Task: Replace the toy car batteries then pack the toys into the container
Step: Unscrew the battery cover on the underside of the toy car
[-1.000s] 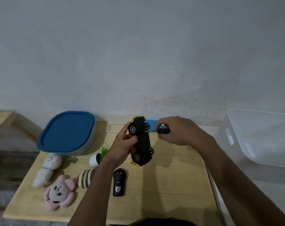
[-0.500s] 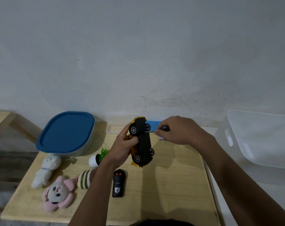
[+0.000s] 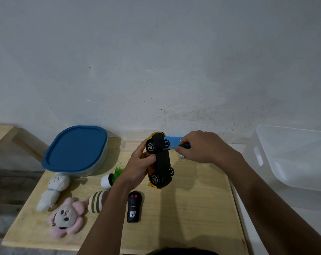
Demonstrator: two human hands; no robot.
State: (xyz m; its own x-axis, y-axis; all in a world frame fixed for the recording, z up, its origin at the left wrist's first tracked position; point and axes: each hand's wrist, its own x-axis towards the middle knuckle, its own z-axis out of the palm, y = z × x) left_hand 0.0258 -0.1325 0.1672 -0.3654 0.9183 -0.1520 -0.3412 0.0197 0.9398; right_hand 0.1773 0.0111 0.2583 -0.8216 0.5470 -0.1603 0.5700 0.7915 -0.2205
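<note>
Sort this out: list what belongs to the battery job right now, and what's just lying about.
In use: toy car, screwdriver, left hand, right hand.
Lying about: remote control, plush toys, blue-lidded container, clear bin.

One wide-angle camera, worn on the head, looks forward and down from close above the near edge of the wooden table point(image 3: 192, 208), facing the grey wall point(image 3: 156, 52) at 12 o'clock, the clear container point(image 3: 294, 162) cropped at 3 o'clock.

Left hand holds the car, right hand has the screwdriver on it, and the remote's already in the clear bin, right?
No: head view shows the remote lying on the wooden table, not in the clear bin. The rest holds.
</note>
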